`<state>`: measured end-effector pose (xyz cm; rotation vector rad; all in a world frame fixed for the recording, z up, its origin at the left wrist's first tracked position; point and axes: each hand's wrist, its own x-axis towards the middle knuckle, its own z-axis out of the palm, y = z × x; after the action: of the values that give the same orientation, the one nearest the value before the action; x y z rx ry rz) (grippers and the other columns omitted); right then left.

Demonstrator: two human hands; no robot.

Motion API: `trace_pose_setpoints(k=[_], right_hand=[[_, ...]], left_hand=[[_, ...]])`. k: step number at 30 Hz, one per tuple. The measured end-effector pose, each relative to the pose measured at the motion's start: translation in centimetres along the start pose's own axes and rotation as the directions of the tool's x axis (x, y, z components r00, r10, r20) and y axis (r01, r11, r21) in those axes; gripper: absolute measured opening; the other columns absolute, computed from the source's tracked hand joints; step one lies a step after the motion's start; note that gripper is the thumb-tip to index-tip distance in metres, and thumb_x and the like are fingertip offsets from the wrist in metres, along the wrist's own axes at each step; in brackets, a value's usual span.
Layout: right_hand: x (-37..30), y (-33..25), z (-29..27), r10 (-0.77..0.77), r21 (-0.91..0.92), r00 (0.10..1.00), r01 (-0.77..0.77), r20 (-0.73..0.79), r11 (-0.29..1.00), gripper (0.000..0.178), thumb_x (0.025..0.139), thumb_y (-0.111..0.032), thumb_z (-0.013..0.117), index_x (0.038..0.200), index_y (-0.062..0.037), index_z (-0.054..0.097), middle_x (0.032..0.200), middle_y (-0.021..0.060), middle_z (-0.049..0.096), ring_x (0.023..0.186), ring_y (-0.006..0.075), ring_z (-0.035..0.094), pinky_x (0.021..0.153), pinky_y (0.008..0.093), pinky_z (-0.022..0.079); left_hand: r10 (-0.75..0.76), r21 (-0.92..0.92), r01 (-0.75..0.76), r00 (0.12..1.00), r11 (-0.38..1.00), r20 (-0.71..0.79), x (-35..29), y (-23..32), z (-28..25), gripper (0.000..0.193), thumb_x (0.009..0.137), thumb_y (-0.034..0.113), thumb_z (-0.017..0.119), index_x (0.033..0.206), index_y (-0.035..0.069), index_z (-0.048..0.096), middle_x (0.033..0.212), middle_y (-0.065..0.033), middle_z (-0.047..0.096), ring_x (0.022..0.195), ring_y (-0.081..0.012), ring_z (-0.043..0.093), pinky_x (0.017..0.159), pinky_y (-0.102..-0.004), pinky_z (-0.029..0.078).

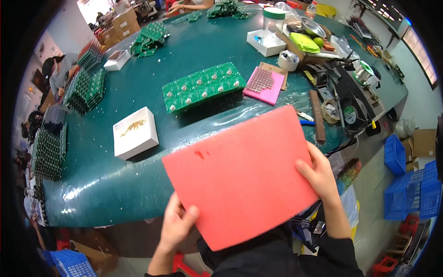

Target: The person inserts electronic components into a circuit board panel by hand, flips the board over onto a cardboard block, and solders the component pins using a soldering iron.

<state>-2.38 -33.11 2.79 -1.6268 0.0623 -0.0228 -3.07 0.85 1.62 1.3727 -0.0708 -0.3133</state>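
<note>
A flat red rectangular sheet [240, 184] is held up in front of me, tilted, above the table's near edge. My left hand [177, 221] grips its lower left edge, thumb on top and fingers behind. On the right edge my right hand [318, 173] has the same kind of hold. Beyond the sheet lies a green circuit board panel [203, 87] carrying rows of small round metal parts. To its right, a pink pad [272, 94] bears a cluster of small metal rings. Left of the sheet is a white box [134, 134] holding small brass-coloured pieces.
Stacks of green boards [85, 90] stand along the left, and a loose pile [150, 39] lies farther back. A soldering iron, a solder spool [363, 73] and a wooden strip [317, 116] crowd the right side. Blue crates [404, 194] sit on the floor; other people work beyond.
</note>
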Motion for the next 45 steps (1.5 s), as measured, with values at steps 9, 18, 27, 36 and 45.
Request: trace_pose_setpoints(k=[9, 18, 27, 36, 45], right_hand=[[8.2, 1.5, 0.3, -0.101, -0.655, 0.995, 0.087, 0.017, 0.751, 0.049, 0.087, -0.035, 0.068, 0.118, 0.0011, 0.059, 0.106, 0.0151, 0.061, 0.094, 0.0223, 0.060, 0.084, 0.0317, 0.047], [11.4, 3.1, 0.8, 0.023, -0.654, 0.974, 0.133, 0.224, 0.744, 0.044, 0.085, -0.033, 0.071, 0.109, 0.0030, 0.064, 0.093, 0.0203, 0.068, 0.082, 0.0265, 0.066, 0.075, 0.0349, 0.051], [11.6, 0.8, -0.1, 0.455, -0.182, 0.809, -0.417, 0.372, 0.891, 0.042, 0.080, 0.001, 0.068, 0.119, 0.0066, 0.055, 0.106, 0.0121, 0.067, 0.093, 0.0206, 0.067, 0.080, 0.0313, 0.054], [10.0, 0.0, -0.6, 0.390, 0.070, 0.834, -0.449, 0.391, 0.891, 0.061, 0.070, 0.005, 0.076, 0.125, 0.0040, 0.051, 0.116, 0.0103, 0.063, 0.107, 0.0210, 0.062, 0.092, 0.0363, 0.050], [12.0, -4.2, -1.6, -0.359, -0.245, 0.710, 0.596, 0.605, 0.765, 0.046, 0.072, -0.005, 0.077, 0.111, -0.0033, 0.053, 0.111, 0.0123, 0.065, 0.103, 0.0220, 0.058, 0.090, 0.0349, 0.048]], left_hand=[[-0.186, 0.196, 0.192, 0.981, 0.962, -0.050, 8.2, 1.2, -2.9, 0.051, 0.088, 0.015, 0.067, 0.134, 0.002, 0.048, 0.104, -0.0022, 0.059, 0.082, -0.0053, 0.057, 0.067, -0.0198, 0.044], [-0.095, 0.720, 0.110, 0.994, 0.685, -0.061, 10.1, 0.2, -5.4, 0.046, 0.083, 0.026, 0.069, 0.122, 0.002, 0.059, 0.098, -0.0111, 0.068, 0.085, -0.0162, 0.065, 0.078, -0.0326, 0.052], [-0.198, 0.592, 0.272, 0.962, 0.759, -0.188, 9.7, -0.1, -4.1, 0.050, 0.083, 0.022, 0.071, 0.124, -0.003, 0.055, 0.111, -0.0149, 0.066, 0.103, -0.0226, 0.064, 0.088, -0.0348, 0.051], [-0.269, -0.041, 0.272, 0.961, 0.961, 0.070, 7.5, 3.0, -4.2, 0.065, 0.082, 0.014, 0.075, 0.137, 0.000, 0.044, 0.124, -0.0106, 0.058, 0.115, -0.0184, 0.055, 0.098, -0.0345, 0.044], [0.452, 0.478, -0.588, 0.808, 0.652, 0.378, 8.6, 5.6, -6.2, 0.037, 0.073, 0.003, 0.077, 0.106, 0.003, 0.060, 0.116, -0.0118, 0.064, 0.099, -0.0222, 0.062, 0.085, -0.0348, 0.049]])
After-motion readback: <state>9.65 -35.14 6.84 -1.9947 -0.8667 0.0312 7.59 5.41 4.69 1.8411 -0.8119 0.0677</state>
